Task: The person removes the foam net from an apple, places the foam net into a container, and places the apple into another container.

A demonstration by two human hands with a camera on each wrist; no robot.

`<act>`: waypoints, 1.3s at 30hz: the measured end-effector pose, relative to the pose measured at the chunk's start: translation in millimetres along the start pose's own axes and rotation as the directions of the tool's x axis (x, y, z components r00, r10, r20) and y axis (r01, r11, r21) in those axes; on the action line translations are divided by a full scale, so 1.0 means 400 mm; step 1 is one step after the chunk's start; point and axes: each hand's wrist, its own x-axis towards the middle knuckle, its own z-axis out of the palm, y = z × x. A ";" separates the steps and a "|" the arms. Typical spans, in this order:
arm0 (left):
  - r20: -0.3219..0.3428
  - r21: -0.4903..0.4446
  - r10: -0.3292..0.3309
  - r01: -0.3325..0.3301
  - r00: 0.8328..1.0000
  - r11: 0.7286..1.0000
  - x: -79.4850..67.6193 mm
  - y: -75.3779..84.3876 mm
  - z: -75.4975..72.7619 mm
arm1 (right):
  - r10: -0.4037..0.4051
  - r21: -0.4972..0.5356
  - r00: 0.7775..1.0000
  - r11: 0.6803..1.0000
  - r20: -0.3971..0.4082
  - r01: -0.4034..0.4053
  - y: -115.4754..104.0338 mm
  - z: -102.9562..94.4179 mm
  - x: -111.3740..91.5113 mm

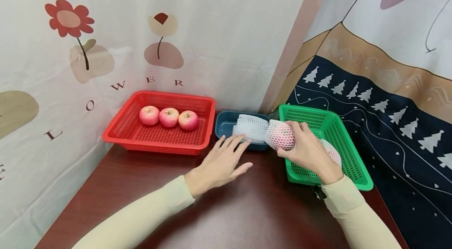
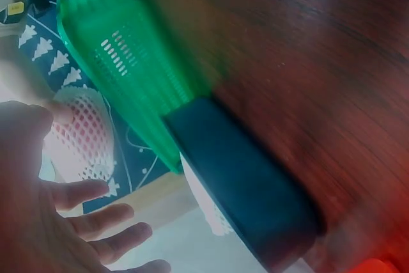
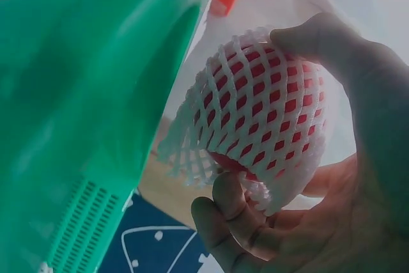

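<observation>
My right hand [image 1: 308, 151] grips an apple in a white foam net [image 1: 281, 136], held over the near left edge of the green basket [image 1: 347, 154]. In the right wrist view, thumb and fingers curl round the netted apple [image 3: 262, 107], and red skin shows through the mesh. The net's loose end sticks out on the left. My left hand [image 1: 219, 164] hovers with spread fingers by the front of the small blue box [image 1: 223, 125], holding nothing. Empty foam nets [image 1: 251, 127] lie in that box. Another netted apple [image 1: 332, 151] sits in the green basket, partly behind my right wrist.
To the left stands a red basket [image 1: 159, 145] with several holes in its sides and three bare apples [image 1: 168, 117] in a row. The baskets and box stand along the back of a dark wooden table [image 1: 240, 209], against a printed curtain [image 1: 219, 37].
</observation>
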 end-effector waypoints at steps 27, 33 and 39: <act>-0.023 -0.027 -0.007 0.007 1.000 1.000 -0.062 -0.049 0.003 | -0.099 -0.008 0.995 0.995 0.010 0.099 -0.070 0.092 -0.007; -0.028 -0.037 -0.009 0.008 1.000 0.999 -0.086 -0.058 0.008 | -0.134 -0.020 0.991 0.991 0.021 0.135 -0.087 0.123 -0.008; -0.024 -0.046 -0.013 0.012 1.000 0.999 -0.106 -0.070 0.017 | -0.158 -0.038 0.986 0.986 0.052 0.160 -0.100 0.152 -0.011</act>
